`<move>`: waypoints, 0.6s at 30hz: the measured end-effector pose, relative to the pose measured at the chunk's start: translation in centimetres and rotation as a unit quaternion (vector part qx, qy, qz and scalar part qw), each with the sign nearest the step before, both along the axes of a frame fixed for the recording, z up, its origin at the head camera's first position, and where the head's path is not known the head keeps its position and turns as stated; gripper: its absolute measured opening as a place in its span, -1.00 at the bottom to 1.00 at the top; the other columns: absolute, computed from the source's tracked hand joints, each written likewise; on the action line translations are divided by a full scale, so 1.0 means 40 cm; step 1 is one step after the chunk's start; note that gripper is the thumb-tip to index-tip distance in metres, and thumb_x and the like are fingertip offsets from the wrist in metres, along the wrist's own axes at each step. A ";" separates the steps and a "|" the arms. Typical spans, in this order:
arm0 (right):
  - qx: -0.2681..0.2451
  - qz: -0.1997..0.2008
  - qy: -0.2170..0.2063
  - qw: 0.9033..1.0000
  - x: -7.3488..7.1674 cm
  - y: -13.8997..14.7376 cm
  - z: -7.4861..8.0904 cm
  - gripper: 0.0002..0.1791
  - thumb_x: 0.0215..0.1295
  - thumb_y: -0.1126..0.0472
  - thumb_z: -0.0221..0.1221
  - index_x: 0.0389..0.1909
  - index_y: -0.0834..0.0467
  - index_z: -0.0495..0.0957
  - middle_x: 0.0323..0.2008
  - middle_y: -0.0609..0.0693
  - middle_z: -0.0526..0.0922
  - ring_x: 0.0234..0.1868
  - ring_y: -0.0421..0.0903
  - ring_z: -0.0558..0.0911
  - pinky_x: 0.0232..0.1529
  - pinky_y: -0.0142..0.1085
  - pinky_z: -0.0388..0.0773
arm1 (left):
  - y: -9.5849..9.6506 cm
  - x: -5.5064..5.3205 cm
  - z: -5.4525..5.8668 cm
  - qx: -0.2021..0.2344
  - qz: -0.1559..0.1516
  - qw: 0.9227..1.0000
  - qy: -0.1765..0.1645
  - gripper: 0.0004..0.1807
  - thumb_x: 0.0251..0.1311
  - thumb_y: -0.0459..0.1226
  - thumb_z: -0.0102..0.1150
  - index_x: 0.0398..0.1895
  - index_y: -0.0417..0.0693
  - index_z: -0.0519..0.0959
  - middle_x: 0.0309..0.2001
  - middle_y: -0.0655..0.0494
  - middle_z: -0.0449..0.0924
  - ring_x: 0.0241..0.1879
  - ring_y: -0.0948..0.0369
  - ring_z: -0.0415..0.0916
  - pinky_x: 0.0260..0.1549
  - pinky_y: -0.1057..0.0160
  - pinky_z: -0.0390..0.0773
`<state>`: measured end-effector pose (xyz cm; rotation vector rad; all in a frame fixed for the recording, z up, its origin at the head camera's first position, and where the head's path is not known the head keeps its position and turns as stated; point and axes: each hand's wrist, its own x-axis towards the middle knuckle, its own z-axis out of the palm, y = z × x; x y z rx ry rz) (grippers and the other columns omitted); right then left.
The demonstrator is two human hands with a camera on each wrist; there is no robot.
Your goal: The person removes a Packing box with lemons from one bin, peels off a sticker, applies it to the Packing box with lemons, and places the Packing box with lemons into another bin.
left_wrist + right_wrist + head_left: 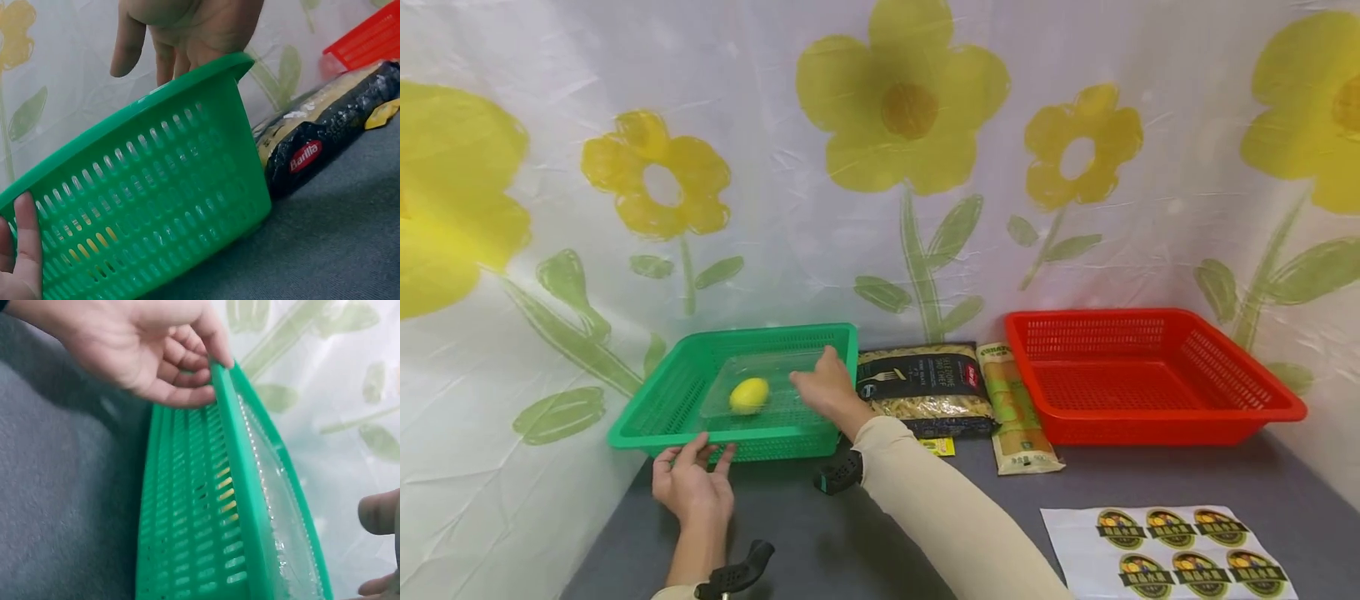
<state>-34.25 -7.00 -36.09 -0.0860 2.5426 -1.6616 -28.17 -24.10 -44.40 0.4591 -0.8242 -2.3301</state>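
My left hand [692, 487] grips the front rim of a green plastic basket [745, 435], thumb on top of the rim and fingers below it against the slotted wall. Within the basket lies a clear plastic container [790, 400] with a yellow lemon [749, 395] showing at its left part. Over the basket's right side hangs my right hand [831, 387], its thumb and fingers spread apart and holding nothing. In the left wrist view, that right hand [187, 31] is above the rim. Through the slots, yellow of the lemon shows in both wrist views.
Right of the green basket lie a Barilla pasta bag [925, 383], a small yellow packet [942, 447] and a long, narrow food pack [1018, 417]. A red basket [1150, 414] stands at the right. A sheet of round stickers [1075, 537] lies at front right. Behind hangs a flowered curtain [760, 167].
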 end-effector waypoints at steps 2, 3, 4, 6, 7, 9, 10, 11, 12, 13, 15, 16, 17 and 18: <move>0.023 0.015 -0.015 1.000 -0.009 0.001 0.004 -0.11 0.52 0.02 0.08 0.64 0.15 -0.21 0.41 0.25 0.35 -0.20 -0.03 0.61 -0.12 -0.05 0.56 | 0.002 -0.002 -0.002 -0.006 0.004 1.000 0.003 -0.64 0.34 -0.41 0.23 -0.31 -0.09 0.17 -0.31 0.01 0.45 -0.32 0.08 0.45 -0.28 0.12 0.71; 0.034 0.021 -0.022 0.999 -0.012 0.001 0.006 -0.13 0.52 0.06 0.05 0.64 0.16 -0.22 0.39 0.27 0.38 -0.43 -0.07 0.51 -0.26 -0.08 0.52 | 0.003 -0.003 -0.004 -0.006 0.004 1.000 0.005 -0.65 0.34 -0.42 0.23 -0.32 -0.09 0.18 -0.31 0.00 0.45 -0.32 0.08 0.45 -0.29 0.11 0.71; 0.046 0.029 -0.027 0.998 -0.015 -0.002 0.007 -0.14 0.52 0.09 0.02 0.64 0.17 -0.24 0.37 0.29 0.40 -0.58 -0.10 0.35 -0.38 -0.10 0.43 | 0.002 -0.002 -0.006 -0.007 0.005 1.000 0.005 -0.65 0.35 -0.42 0.22 -0.32 -0.10 0.18 -0.32 0.00 0.45 -0.32 0.07 0.44 -0.29 0.11 0.71; 0.068 0.046 -0.034 0.996 -0.017 -0.006 0.008 -0.16 0.51 0.15 -0.02 0.63 0.18 -0.25 0.40 0.28 0.37 -0.64 -0.09 0.18 -0.45 -0.12 0.32 | -0.001 0.000 -0.008 -0.004 0.008 1.000 0.005 -0.67 0.36 -0.43 0.20 -0.33 -0.11 0.19 -0.33 0.00 0.45 -0.32 0.06 0.44 -0.30 0.11 0.71; 0.077 0.050 -0.031 0.995 -0.017 -0.007 0.008 -0.16 0.50 0.18 -0.03 0.63 0.19 -0.24 0.44 0.26 0.32 -0.58 -0.09 0.32 -0.41 -0.14 0.34 | -0.003 0.001 -0.008 -0.006 0.009 1.000 0.006 -0.68 0.37 -0.44 0.18 -0.33 -0.11 0.19 -0.33 0.00 0.44 -0.31 0.06 0.43 -0.30 0.11 0.71; 0.090 0.053 -0.017 0.994 -0.015 -0.007 0.009 -0.15 0.46 0.20 0.01 0.63 0.21 -0.20 0.57 0.20 0.09 -0.25 -0.04 0.54 -0.28 -0.13 0.42 | -0.005 0.002 -0.007 -0.008 0.012 1.000 0.011 -0.70 0.37 -0.45 0.16 -0.33 -0.11 0.20 -0.34 0.00 0.44 -0.32 0.07 0.43 -0.32 0.12 0.70; 0.093 0.055 -0.009 0.994 -0.014 -0.007 0.010 -0.13 0.45 0.21 0.06 0.63 0.22 -0.18 0.58 0.20 0.06 -0.02 0.01 0.56 -0.20 -0.11 0.45 | -0.006 0.001 -0.006 -0.008 0.015 1.000 0.014 -0.70 0.37 -0.45 0.15 -0.34 -0.12 0.20 -0.35 0.00 0.44 -0.33 0.07 0.42 -0.32 0.12 0.70; 0.097 0.055 -0.003 0.994 -0.014 -0.007 0.011 -0.11 0.42 0.21 0.11 0.62 0.22 -0.16 0.58 0.20 0.03 0.19 0.05 0.50 -0.13 -0.10 0.46 | -0.007 0.000 -0.005 -0.008 0.015 1.000 0.019 -0.70 0.37 -0.46 0.15 -0.34 -0.11 0.21 -0.35 0.00 0.44 -0.33 0.07 0.42 -0.33 0.12 0.70; 0.097 0.053 0.004 0.994 -0.013 -0.007 0.011 -0.08 0.39 0.21 0.17 0.62 0.22 -0.14 0.57 0.21 0.04 0.34 0.09 0.40 -0.08 -0.08 0.47 | -0.007 -0.001 -0.003 -0.009 0.014 1.000 0.023 -0.70 0.37 -0.47 0.14 -0.34 -0.11 0.21 -0.36 0.00 0.44 -0.34 0.07 0.42 -0.33 0.11 0.70; 0.097 0.051 0.010 0.994 -0.013 -0.007 0.012 -0.05 0.36 0.22 0.22 0.61 0.23 -0.12 0.56 0.22 0.06 0.42 0.12 0.33 -0.03 -0.06 0.49 | -0.007 -0.002 -0.002 -0.012 0.012 1.000 0.025 -0.71 0.38 -0.47 0.14 -0.34 -0.11 0.20 -0.36 0.00 0.44 -0.34 0.07 0.42 -0.33 0.12 0.70; 0.093 0.045 0.016 0.995 -0.014 -0.008 0.009 0.00 0.30 0.23 0.30 0.60 0.22 -0.10 0.53 0.25 0.09 0.43 0.17 0.32 0.03 -0.02 0.52 | -0.005 -0.003 0.000 -0.012 0.007 1.000 0.026 -0.71 0.37 -0.47 0.14 -0.33 -0.11 0.21 -0.37 0.00 0.45 -0.34 0.07 0.43 -0.32 0.11 0.70; 0.093 0.043 0.018 0.995 -0.014 -0.009 0.005 0.00 0.29 0.23 0.32 0.60 0.21 -0.08 0.53 0.25 0.09 0.43 0.17 0.33 0.07 -0.01 0.53 | -0.005 -0.002 0.000 -0.014 0.004 1.000 0.024 -0.71 0.37 -0.47 0.14 -0.33 -0.11 0.21 -0.37 0.01 0.45 -0.34 0.08 0.43 -0.31 0.11 0.70; 0.094 0.043 0.020 0.994 -0.014 -0.012 -0.001 -0.02 0.29 0.24 0.32 0.59 0.20 -0.05 0.51 0.25 0.11 0.41 0.18 0.34 0.08 -0.01 0.53 | -0.004 0.000 -0.001 -0.014 0.004 1.000 0.021 -0.71 0.37 -0.47 0.15 -0.33 -0.11 0.21 -0.37 0.01 0.45 -0.34 0.08 0.44 -0.30 0.11 0.70; 0.095 0.046 0.023 0.994 -0.013 -0.015 -0.007 -0.02 0.27 0.25 0.33 0.59 0.19 -0.03 0.51 0.24 0.11 0.41 0.19 0.33 0.11 0.00 0.54 | -0.004 0.004 -0.002 -0.011 0.005 1.000 0.016 -0.71 0.36 -0.47 0.16 -0.32 -0.11 0.22 -0.38 0.01 0.45 -0.34 0.08 0.44 -0.31 0.11 0.71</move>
